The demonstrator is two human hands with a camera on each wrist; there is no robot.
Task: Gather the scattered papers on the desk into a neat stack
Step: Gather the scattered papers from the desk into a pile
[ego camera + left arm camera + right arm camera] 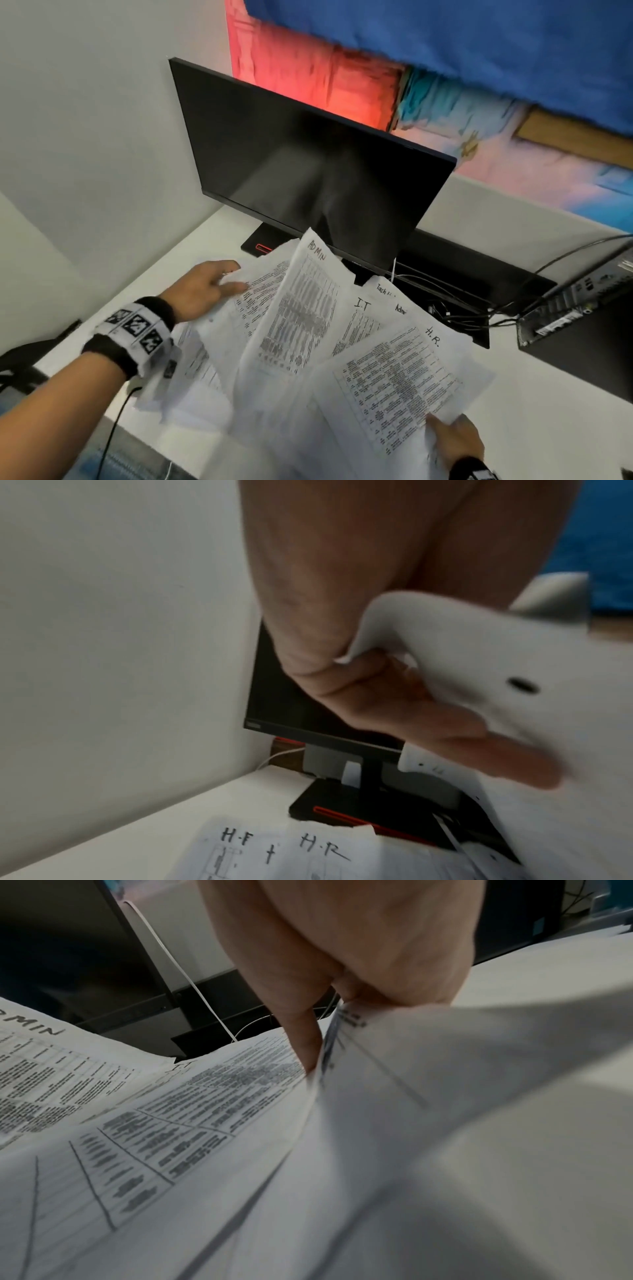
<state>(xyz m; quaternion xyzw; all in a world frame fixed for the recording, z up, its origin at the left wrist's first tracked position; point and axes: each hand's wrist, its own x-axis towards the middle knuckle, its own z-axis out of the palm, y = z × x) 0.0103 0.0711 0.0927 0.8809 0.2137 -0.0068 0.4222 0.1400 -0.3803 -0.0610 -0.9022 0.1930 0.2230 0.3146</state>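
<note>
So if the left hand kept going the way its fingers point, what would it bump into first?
Probably the black monitor. The left hand grips the far-left edge of the fanned papers, fingers aimed toward the monitor's base. Depth is unclear; it might slide over the papers first.

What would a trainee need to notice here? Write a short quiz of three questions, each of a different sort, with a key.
1. True or false: the papers already form one squared stack.
2. Multiple choice: the right hand grips the sheet headed A) H.R. B) ADMIN C) IT.
3. Fill in: behind the papers stands a dark ____ on the white desk.

Key:
1. False. The sheets fan out at different angles between the left hand and the right hand.
2. A. The right hand pinches the near corner of the H.R. sheet; the ADMIN sheet lies nearer the left hand.
3. Monitor, with its screen off.
</note>
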